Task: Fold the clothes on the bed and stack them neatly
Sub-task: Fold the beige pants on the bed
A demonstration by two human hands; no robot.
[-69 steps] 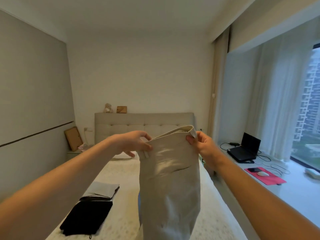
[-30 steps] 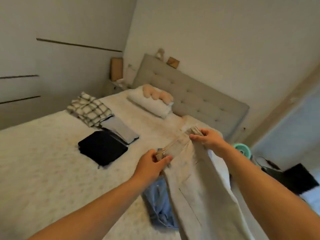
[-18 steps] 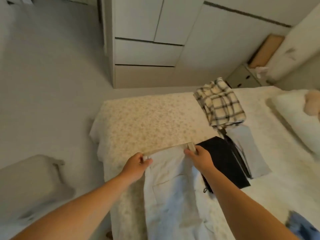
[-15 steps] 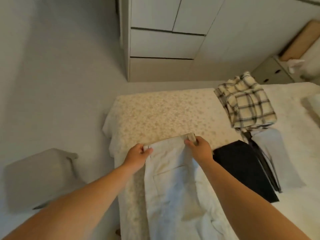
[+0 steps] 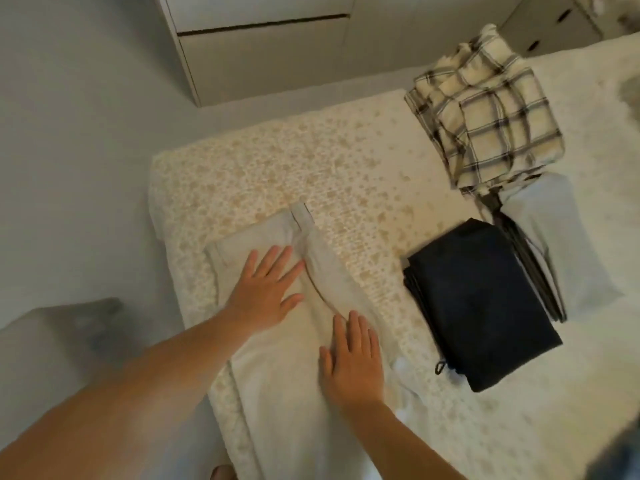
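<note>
Now both hands, left hand and right hand, press flat (fingers straight) on beige trousers at the bed, lower centre of frame.

1. Home bedroom.
2. Bed with a pale floral cover fills most of the view.
3. Folded clothes lie on it: plaid shirt, dark garment, light grey garment.
4. White built-in drawers behind, plain grey floor.
5. Top right, probably a nightstand; too cropped to confirm.
</note>
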